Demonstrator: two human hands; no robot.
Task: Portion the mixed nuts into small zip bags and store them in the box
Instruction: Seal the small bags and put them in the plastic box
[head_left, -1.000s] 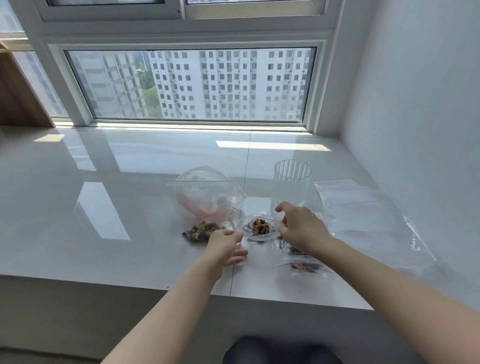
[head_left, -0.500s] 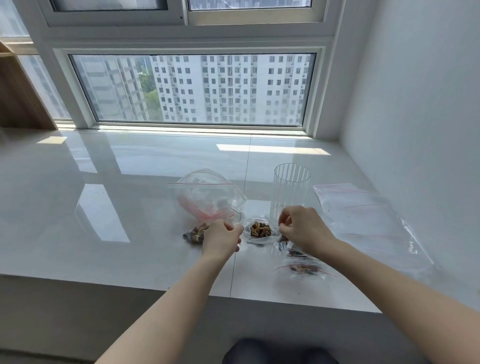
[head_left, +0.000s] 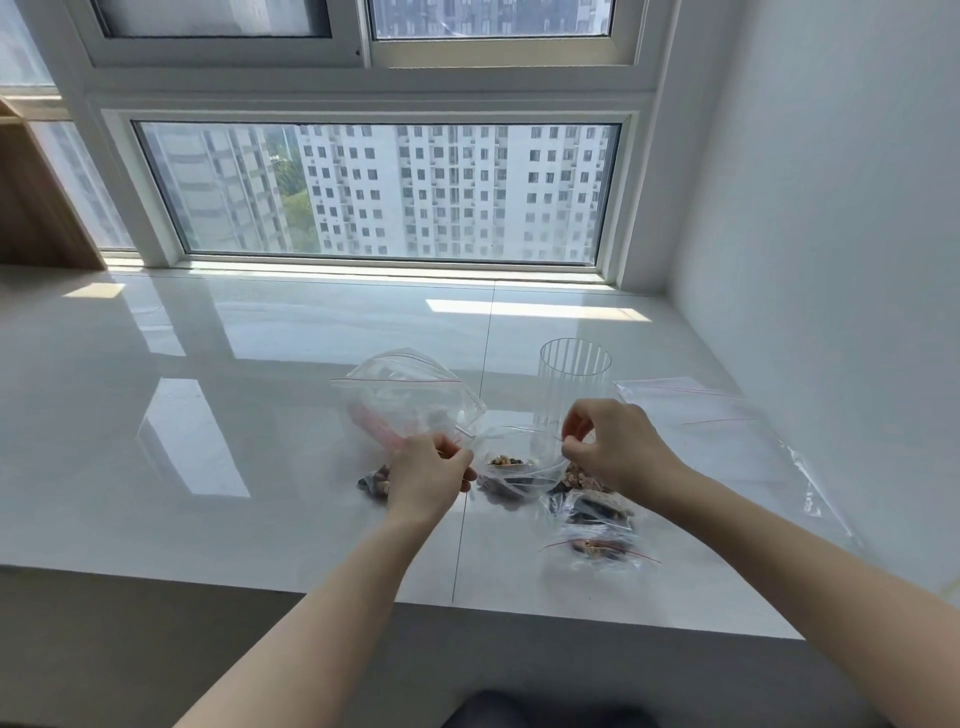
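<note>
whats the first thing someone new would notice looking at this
Most likely the two hands in the middle of the glossy white sill: the left hand and right hand each pinch one side of a small zip bag with mixed nuts in its bottom. Just behind stand a ribbed clear cup and a larger clear zip bag. Filled small bags lie under the right wrist.

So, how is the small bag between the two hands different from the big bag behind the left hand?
The small bag is held up, its mouth pinched by the left hand and the right hand; the big bag rests untouched on the sill. The small bag holds mixed nuts; the big bag shows something pink, no nuts. The big bag is clearly larger. Both are clear plastic with a red zip line.
</note>
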